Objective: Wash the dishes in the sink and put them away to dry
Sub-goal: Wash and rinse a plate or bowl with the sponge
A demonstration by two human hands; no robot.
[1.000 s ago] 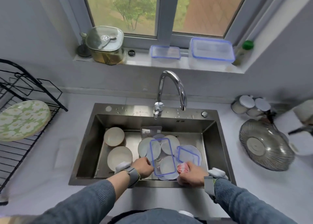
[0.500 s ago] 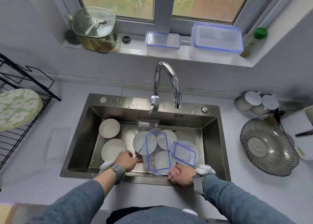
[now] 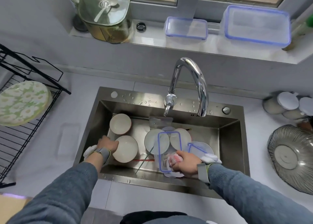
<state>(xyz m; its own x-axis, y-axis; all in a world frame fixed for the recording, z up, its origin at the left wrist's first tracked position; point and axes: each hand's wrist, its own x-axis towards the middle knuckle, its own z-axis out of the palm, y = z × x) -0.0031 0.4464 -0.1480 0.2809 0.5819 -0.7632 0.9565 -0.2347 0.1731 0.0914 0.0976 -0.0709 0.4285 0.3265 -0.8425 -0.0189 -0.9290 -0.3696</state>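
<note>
Inside the stainless steel sink (image 3: 227, 139), the left hand (image 3: 106, 145) grips the left rim of a round white ceramic bowl (image 3: 126, 149), which lies at the front left of the basin, just before a second white bowl (image 3: 120, 123). The right hand (image 3: 187, 162) is at the front right of the sink and holds a crumpled pink and white sponge (image 3: 173, 159), beside a clear rectangular lid with blue rim (image 3: 168, 151) that lies over white plates (image 3: 156, 142).

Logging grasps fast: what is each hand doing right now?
Left hand: grips the rim of the near bowl in the sink.
Right hand: holds a pink sponge.
</note>
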